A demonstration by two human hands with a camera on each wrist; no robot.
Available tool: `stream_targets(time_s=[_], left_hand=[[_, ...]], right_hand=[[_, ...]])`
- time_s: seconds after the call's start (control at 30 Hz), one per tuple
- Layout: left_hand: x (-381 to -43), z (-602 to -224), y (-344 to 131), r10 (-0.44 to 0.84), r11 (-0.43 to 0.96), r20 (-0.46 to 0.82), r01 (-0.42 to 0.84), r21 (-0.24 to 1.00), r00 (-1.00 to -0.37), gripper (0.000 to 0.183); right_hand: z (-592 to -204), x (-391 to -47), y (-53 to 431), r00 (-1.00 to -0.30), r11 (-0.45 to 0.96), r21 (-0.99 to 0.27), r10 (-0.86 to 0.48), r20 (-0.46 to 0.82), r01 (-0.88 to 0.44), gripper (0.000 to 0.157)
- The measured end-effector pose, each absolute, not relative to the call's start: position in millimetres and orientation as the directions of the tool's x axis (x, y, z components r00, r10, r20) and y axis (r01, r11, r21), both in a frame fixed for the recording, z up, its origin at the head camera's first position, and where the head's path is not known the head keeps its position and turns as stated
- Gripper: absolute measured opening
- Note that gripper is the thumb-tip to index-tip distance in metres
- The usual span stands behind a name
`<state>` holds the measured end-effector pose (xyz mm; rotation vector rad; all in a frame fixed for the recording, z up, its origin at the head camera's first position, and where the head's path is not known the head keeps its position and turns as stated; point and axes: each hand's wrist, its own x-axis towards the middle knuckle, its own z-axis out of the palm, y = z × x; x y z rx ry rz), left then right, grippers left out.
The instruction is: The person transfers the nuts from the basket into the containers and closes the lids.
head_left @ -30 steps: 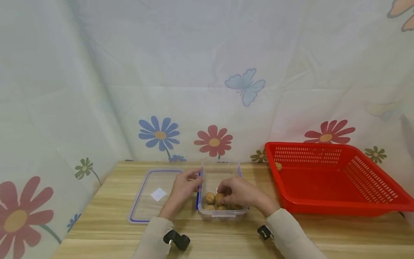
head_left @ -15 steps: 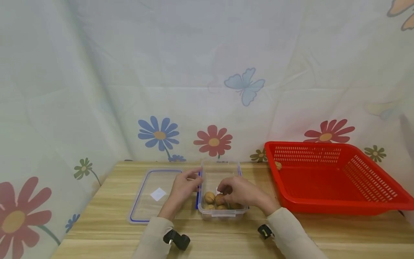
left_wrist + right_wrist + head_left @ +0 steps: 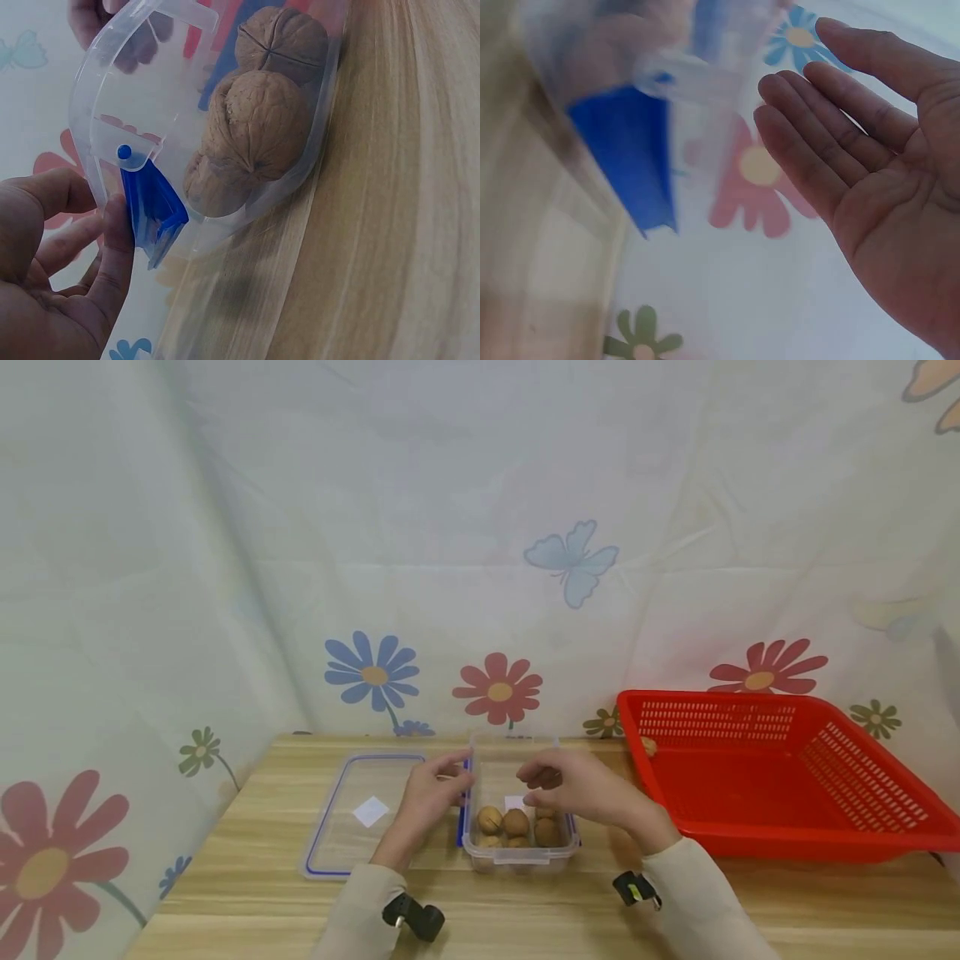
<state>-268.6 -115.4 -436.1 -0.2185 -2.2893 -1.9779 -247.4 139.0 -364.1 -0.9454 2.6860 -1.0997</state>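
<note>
A clear plastic box [image 3: 522, 861] with blue side latches stands before me, with several walnuts [image 3: 515, 822] gathered in its near half. Along its left side, my left hand [image 3: 429, 793] touches the outer wall. In the left wrist view, the fingertips [image 3: 114, 214] meet the wall beside a hanging blue latch [image 3: 154, 210]. My right hand [image 3: 581, 785] is over the box's right side, holding nothing. In the right wrist view, its palm shows, with relaxed fingers and the thumb spread away.
Left of the box lies its clear lid [image 3: 341, 835] with a blue seal and a white label. A red basket [image 3: 750, 842] stands on the right, one walnut [image 3: 648, 746] at its left wall. A flowered cloth [image 3: 420, 568] hangs behind the wooden table [image 3: 247, 877].
My right hand has let go of a walnut, then risen and shifted right, uncovering the walnuts beneath it. The left hand stays against the box.
</note>
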Motion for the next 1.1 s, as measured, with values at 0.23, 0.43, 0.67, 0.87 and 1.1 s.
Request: stream_targets(time_s=[0.23, 0.43, 0.67, 0.87, 1.1], left_hand=[[-269, -438, -115, 0.039, 0.149, 0.191, 0.194, 0.970, -0.981, 0.044], [-269, -439, -115, 0.037, 0.149, 0.195, 0.198, 0.969, -0.980, 0.045], [-270, -441, -116, 0.027, 0.154, 0.194, 0.195, 0.969, -0.981, 0.043], [-271, -442, -115, 0.030, 0.150, 0.191, 0.193, 0.970, -0.981, 0.043], [-270, -444, -116, 0.027, 0.168, 0.185, 0.187, 0.968, -0.982, 0.043]], right_hand=[[-341, -240, 163, -0.824, 0.569, -0.628, -0.519, 0.226, -0.531, 0.029], [-318, -238, 182, -0.829, 0.581, -0.606, -0.484, 0.280, -0.543, 0.031], [-297, -241, 203, -0.845, 0.624, -0.574, -0.443, 0.299, -0.530, 0.033], [-288, -249, 223, -0.857, 0.646, -0.566, -0.431, 0.284, -0.512, 0.034], [-285, -267, 253, -0.888, 0.689, -0.563, -0.388, 0.245, -0.457, 0.038]])
